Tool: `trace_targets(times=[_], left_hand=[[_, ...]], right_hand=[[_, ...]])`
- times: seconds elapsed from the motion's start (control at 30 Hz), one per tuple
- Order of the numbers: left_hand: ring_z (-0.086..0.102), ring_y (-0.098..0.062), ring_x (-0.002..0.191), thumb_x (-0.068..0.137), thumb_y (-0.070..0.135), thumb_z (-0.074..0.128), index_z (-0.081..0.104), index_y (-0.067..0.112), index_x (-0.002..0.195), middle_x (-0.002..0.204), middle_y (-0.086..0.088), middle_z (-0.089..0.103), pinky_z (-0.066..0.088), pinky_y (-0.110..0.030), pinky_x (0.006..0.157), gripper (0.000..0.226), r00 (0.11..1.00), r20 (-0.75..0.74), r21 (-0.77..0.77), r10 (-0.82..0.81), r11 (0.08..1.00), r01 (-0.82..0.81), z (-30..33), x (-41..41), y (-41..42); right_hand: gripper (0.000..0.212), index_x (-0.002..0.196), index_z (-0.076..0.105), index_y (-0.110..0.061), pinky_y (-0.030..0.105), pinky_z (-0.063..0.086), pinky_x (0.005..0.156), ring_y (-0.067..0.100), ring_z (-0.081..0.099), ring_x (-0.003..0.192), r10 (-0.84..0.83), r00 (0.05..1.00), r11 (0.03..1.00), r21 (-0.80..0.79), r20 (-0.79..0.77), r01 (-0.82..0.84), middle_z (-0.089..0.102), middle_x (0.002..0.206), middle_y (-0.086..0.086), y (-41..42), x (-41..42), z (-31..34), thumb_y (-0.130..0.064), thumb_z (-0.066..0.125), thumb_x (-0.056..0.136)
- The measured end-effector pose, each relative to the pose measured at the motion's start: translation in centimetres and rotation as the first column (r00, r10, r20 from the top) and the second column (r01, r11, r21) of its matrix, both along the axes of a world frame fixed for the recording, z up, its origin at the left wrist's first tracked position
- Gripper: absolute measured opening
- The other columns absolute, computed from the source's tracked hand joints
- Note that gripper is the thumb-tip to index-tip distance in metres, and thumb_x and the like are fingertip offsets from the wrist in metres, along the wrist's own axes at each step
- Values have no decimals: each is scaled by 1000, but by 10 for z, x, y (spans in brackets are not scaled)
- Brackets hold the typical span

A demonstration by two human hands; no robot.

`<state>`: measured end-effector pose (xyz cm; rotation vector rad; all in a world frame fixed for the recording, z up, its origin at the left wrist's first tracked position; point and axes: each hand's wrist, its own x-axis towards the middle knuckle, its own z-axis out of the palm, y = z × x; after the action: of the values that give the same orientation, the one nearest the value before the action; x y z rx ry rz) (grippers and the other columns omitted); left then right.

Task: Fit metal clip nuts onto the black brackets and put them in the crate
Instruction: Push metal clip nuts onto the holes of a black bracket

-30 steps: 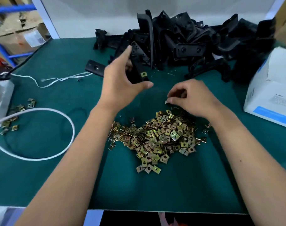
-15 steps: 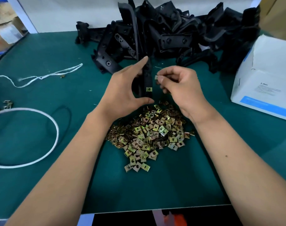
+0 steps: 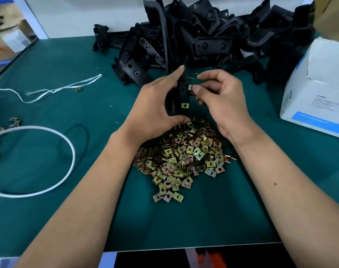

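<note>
Two bare forearms reach in from the near edge over a green mat [image 3: 193, 219] that covers the work table. Just beyond its near part lies a loose heap of clip nuts [image 3: 181, 159], brassy and square, spread between the wrists. To the left a white cord [image 3: 68, 167] loops across the mat, with a few stray nuts [image 3: 14, 121] near the left edge and a thin white string [image 3: 64, 89] farther back.

Above the heap, the left hand [image 3: 153, 111] grips a black bracket [image 3: 183, 93] upright, thumb under its lower end and fingers along its far side. One fitted nut [image 3: 185, 105] already sits on the bracket's lower part. The right hand [image 3: 221, 99] pinches a single clip nut [image 3: 190, 87] between thumb and forefinger, touching the bracket's right edge partway up, other fingers curled.

At the right stands a white cardboard box [image 3: 319, 97] with a blue stripe. Along the far edge a big pile of black brackets [image 3: 213, 41] rests against a pale wall. Shelving with cartons shows at far left, blurred.
</note>
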<state>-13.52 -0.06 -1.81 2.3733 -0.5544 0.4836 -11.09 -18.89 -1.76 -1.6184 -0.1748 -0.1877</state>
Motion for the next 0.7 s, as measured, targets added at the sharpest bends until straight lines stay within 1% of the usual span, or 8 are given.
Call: trace_targets(times=[0.13,0.27,0.33,0.43,0.5,0.53,0.63,0.7], left_hand=[[47,7,114,63,37,97,38,15,158,128,10,57,29,2,100,114,1000,5,-8,-8,1000,8,-2,1,0],[47,7,114,63,39,97,38,17,158,133,1,62,29,1,101,114,1000,8,-3,-16,1000,16,-1,0,0],[48,7,115,62,39,97,38,17,158,134,1,63,31,-1,103,115,1000,11,-5,-22,1000,22,-1,-1,0],[51,4,117,62,39,97,38,18,158,129,9,61,34,-5,105,115,999,19,0,-32,999,32,-1,0,-1],[50,5,117,62,39,96,38,18,158,124,15,56,31,-3,104,114,999,24,14,-36,999,36,-2,0,0],[49,6,117,62,39,96,38,19,158,123,16,56,30,-1,103,115,999,24,18,-36,999,35,-2,0,0],[48,8,115,61,41,97,39,20,158,127,9,61,30,0,103,115,1000,6,-1,-27,1000,27,-1,0,-1],[49,8,114,60,42,97,39,21,158,129,4,64,30,0,102,115,1000,-6,-16,-20,1000,20,-1,-1,-1]], right_hand=[[24,108,66,-14,22,54,70,6,63,68,-7,1000,1000,-2,-2,7,77,80,-3,-1,1,-1,-10,77,87],[23,107,66,-16,24,54,70,6,64,70,16,1000,1000,-17,5,-16,76,79,-3,-2,1,-1,-11,77,87],[23,106,66,-16,25,54,70,7,64,70,27,1000,999,-22,4,-27,76,78,-3,-3,2,-1,-11,77,86],[22,104,65,-16,24,53,69,8,63,68,49,999,998,-31,2,-49,75,76,-3,-5,3,0,-10,77,86],[21,101,64,-16,25,53,69,11,63,69,77,997,996,-35,-4,-77,75,77,-1,-8,3,1,-9,77,86],[21,101,64,-16,26,53,69,13,64,70,88,996,996,-32,-10,-89,75,78,0,-9,3,1,-9,77,86],[16,103,66,-13,26,54,69,16,67,73,102,994,995,4,-43,-102,75,79,2,-10,4,2,-6,73,91],[12,106,68,-9,27,53,69,17,69,74,121,989,991,67,-87,-116,76,81,4,-11,4,3,-4,67,95]])
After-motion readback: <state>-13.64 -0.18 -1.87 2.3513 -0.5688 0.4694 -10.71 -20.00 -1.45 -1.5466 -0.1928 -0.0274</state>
